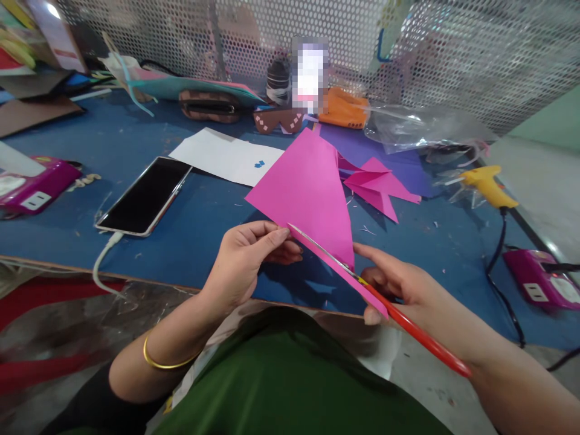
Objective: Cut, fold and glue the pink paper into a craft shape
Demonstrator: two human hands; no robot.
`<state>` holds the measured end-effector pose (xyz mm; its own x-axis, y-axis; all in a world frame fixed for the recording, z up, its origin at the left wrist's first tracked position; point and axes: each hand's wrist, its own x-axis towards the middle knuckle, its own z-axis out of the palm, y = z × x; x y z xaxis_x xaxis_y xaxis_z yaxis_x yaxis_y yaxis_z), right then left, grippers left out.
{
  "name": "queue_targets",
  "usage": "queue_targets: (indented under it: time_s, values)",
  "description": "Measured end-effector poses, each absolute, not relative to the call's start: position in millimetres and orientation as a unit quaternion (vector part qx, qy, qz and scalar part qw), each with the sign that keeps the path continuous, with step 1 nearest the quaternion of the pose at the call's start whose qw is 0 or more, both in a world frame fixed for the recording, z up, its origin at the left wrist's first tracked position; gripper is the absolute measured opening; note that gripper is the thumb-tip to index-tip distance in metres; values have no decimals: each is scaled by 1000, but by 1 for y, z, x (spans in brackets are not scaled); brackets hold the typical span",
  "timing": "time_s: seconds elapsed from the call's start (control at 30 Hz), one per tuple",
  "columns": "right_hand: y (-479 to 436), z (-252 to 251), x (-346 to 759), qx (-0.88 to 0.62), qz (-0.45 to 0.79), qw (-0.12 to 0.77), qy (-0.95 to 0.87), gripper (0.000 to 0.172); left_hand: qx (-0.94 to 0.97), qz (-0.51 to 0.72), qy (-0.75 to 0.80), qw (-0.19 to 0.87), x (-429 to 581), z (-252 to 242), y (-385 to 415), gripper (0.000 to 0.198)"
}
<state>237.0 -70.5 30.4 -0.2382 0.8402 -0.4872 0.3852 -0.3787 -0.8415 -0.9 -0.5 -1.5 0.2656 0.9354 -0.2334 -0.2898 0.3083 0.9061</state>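
A large sheet of pink paper (308, 187) is held up above the blue table's front edge. My left hand (254, 254) pinches its lower left edge between thumb and fingers. My right hand (399, 284) grips red-handled scissors (408, 332), whose blades lie across the sheet and point toward my left thumb. A narrow pink strip hangs along the near side of the blades, its end by my right thumb. Part of the right hand's fingers is hidden behind the paper and scissors. Folded pink paper pieces (376, 184) lie just behind the sheet.
White paper (226, 156) with small blue bits and a plugged-in phone (145, 196) lie to the left. Purple paper (399, 157) and brown paper glasses (278, 121) are farther back. A yellow glue gun (489, 186) and a purple power socket (539, 281) stand right, with black cords.
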Motion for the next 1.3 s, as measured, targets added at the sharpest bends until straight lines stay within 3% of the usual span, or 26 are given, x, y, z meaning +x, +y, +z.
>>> queue_targets:
  time_s: [0.17, 0.3, 0.43, 0.67, 0.83, 1.0, 1.17, 1.3]
  values:
    - [-71, 31, 240, -555, 594, 215, -542, 79, 401, 448, 402, 691, -1, -4, -1, 15]
    - [-75, 27, 245, -476, 650, 240, -541, 89, 405, 445, 399, 692, -2, -3, -1, 15]
    - [-79, 21, 250, -459, 678, 240, -522, 86, 405, 443, 397, 694, -2, -3, 0, 14]
    - [-76, 26, 244, -470, 663, 249, -527, 107, 405, 439, 389, 702, -2, -6, 0, 11]
    - [-74, 31, 239, -463, 664, 235, -537, 107, 414, 431, 393, 699, -3, -5, 0, 11]
    - [-74, 31, 237, -499, 581, 231, -600, 103, 422, 426, 392, 698, -2, -5, 0, 11]
    - [-71, 32, 235, -523, 613, 200, -557, 104, 422, 425, 391, 698, -2, -6, 0, 10]
    - [-70, 31, 235, -522, 584, 201, -589, 90, 423, 424, 385, 702, -3, -6, 0, 10]
